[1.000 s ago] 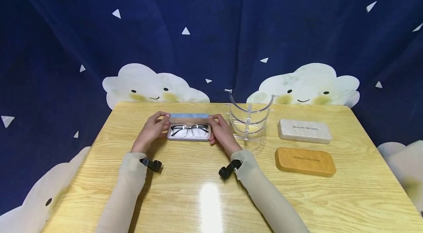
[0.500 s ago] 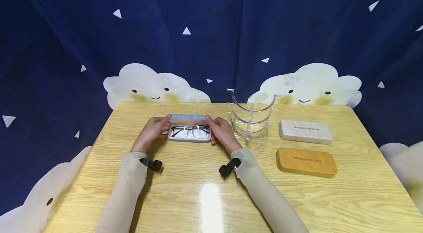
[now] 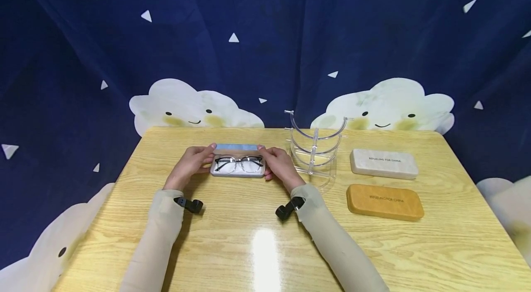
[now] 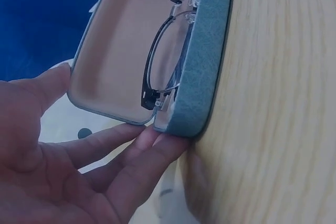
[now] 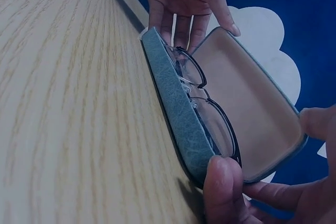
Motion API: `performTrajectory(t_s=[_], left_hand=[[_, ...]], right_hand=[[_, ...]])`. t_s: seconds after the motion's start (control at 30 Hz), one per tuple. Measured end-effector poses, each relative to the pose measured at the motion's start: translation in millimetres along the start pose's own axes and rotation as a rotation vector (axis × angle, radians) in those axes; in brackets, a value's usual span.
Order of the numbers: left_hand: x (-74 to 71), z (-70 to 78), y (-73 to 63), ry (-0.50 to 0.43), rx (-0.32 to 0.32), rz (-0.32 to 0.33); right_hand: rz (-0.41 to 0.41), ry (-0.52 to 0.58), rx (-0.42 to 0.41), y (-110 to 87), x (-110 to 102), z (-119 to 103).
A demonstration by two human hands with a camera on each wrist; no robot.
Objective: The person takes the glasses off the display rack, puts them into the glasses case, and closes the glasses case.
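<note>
A blue-grey glasses case point(image 3: 221, 174) stands on the table with its lid point(image 4: 113, 40) raised and its pinkish lining showing. Inside lies a pair of black-and-silver glasses point(image 3: 253, 158), lenses toward the lid. My left hand point(image 3: 192, 164) holds the case's left end, thumb at the lid's edge and fingers against the end of the base point(image 4: 202, 56). At the opposite end, my right hand point(image 3: 282, 166) has its thumb on the lid and a fingertip point(image 5: 219, 174) pressed to the base's front corner. Part of the right hand's other fingers is hidden behind the case.
A clear display stand point(image 3: 314, 149) with curved tiers rises just right of my right hand. Farther right lie a white glasses case point(image 3: 384, 170) and an orange one point(image 3: 385, 207), both closed. A dark blue curtain point(image 3: 265, 29) hangs behind the wooden table point(image 3: 224, 246).
The right thumb has slid slightly left along the lid's top edge. The lid's top edge sits a little lower in the head view; the glasses keep their place in the case.
</note>
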State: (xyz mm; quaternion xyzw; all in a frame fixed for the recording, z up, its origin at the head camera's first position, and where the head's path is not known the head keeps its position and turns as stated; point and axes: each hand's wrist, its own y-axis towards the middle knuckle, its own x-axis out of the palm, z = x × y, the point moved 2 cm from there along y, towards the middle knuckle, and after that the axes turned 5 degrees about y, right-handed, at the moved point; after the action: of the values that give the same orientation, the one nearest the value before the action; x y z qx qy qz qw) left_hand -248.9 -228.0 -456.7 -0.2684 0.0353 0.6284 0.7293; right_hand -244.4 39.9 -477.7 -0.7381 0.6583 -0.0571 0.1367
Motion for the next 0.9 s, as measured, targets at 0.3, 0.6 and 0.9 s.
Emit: performTrajectory(t_s=[0.3, 0.6, 0.9], left_hand=[[-2.4, -2.2, 0.5, -0.025, 0.023, -0.053], [-6.2, -5.3, 1.3, -0.032, 0.077, -0.097], [-11.0, -10.4, 2.5, -0.031, 0.144, -0.176]], right_hand=[[-0.036, 0.015, -0.003, 1.0, -3.0, 2.0], [-0.088, 0.028, 0.003, 0.3, -6.3, 2.2], [-0.165, 0.065, 0.062, 1.3, -9.5, 0.2]])
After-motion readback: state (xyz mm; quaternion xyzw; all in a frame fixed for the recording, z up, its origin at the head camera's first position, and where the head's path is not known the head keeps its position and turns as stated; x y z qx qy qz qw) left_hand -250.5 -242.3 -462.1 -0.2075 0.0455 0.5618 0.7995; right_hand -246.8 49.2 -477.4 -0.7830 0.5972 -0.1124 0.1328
